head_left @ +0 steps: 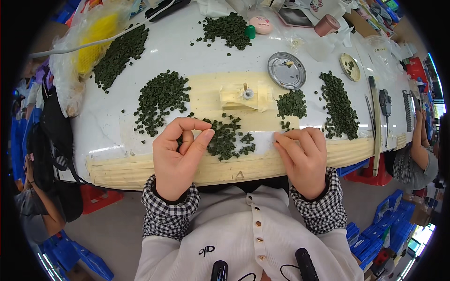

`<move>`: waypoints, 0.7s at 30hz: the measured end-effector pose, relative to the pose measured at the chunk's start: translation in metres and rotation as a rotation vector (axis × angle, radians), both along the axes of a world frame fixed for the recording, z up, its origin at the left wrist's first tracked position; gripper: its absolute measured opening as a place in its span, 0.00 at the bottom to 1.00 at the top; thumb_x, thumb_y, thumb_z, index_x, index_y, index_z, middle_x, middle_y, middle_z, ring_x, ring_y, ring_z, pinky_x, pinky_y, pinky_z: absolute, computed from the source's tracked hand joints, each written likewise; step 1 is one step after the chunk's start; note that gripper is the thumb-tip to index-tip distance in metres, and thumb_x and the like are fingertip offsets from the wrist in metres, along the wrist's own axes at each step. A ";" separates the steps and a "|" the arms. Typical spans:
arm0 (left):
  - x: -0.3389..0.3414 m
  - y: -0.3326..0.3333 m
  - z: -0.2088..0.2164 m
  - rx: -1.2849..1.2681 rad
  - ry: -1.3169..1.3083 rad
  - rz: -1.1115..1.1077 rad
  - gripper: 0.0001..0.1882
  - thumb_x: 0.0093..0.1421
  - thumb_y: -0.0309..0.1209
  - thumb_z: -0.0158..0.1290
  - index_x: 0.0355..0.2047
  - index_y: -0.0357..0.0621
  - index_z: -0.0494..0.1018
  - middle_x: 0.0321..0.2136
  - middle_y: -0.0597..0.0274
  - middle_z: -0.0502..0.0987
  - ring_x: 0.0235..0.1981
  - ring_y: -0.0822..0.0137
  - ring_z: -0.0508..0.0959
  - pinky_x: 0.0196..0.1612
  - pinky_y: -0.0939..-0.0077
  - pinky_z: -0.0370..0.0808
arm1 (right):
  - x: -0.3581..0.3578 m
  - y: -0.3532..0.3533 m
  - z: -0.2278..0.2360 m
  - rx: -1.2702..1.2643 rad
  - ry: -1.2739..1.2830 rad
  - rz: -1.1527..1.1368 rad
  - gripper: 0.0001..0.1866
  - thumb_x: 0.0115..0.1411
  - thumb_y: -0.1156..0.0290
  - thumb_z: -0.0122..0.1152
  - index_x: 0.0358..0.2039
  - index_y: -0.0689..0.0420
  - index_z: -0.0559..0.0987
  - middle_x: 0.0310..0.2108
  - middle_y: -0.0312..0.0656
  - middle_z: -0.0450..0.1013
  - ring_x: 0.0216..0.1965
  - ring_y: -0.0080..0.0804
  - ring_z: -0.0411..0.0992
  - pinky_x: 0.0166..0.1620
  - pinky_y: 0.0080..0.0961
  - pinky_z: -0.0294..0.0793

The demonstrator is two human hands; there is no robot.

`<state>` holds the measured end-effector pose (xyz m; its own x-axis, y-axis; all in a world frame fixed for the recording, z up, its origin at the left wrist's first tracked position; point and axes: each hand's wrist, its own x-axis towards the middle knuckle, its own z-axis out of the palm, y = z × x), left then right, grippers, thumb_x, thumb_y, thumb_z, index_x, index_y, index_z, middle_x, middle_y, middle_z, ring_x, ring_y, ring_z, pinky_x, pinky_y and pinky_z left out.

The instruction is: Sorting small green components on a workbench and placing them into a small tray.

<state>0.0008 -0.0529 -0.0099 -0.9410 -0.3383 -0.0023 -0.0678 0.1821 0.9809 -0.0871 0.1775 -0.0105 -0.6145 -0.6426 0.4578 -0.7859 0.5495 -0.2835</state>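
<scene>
My left hand [180, 152] is curled at the near edge of the white table [187, 51], thumb and fingers pinched together over a pile of small dark green rings [227, 140]; whether a ring is between the fingers is hidden. My right hand [302, 154] rests with closed fingertips on the taped table edge, just right of that pile. A small cream jig with an upright peg [243, 95] stands on the beige taped patch beyond both hands. More green rings lie in heaps to its left [161, 98] and right [291, 104].
A round metal lid [286, 70] lies beyond the jig, with a long heap of rings [340, 105] to its right. Further heaps lie at the far left [119, 54] and far middle [227, 29]. Another person sits at the right [415, 159], another at the left [35, 206].
</scene>
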 end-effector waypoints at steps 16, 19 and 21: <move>0.000 0.006 0.011 1.439 0.025 0.101 0.13 0.69 0.29 0.36 0.48 0.36 0.66 0.29 0.63 0.71 0.25 0.75 0.64 0.27 0.85 0.63 | -0.005 -0.003 -0.001 -0.014 0.005 0.074 0.10 0.44 0.76 0.66 0.27 0.59 0.74 0.28 0.38 0.70 0.33 0.36 0.67 0.37 0.32 0.67; 0.003 0.005 0.001 1.404 0.073 -0.093 0.14 0.70 0.32 0.37 0.48 0.37 0.68 0.26 0.66 0.71 0.23 0.78 0.62 0.26 0.85 0.62 | -0.009 -0.005 -0.001 -0.017 -0.006 0.101 0.10 0.44 0.77 0.66 0.27 0.59 0.74 0.28 0.39 0.70 0.33 0.37 0.67 0.37 0.32 0.67; 0.004 0.005 -0.001 1.404 0.096 -0.160 0.16 0.70 0.32 0.37 0.50 0.36 0.67 0.27 0.67 0.70 0.22 0.79 0.61 0.26 0.86 0.61 | -0.011 -0.005 -0.003 -0.029 -0.005 0.113 0.10 0.44 0.77 0.66 0.27 0.59 0.73 0.28 0.40 0.71 0.32 0.38 0.67 0.36 0.32 0.67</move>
<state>0.0044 -0.0479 -0.0108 -0.9841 0.0004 -0.1778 -0.0635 -0.9347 0.3497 -0.0979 0.1726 -0.0130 -0.5412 -0.6943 0.4744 -0.8409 0.4493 -0.3017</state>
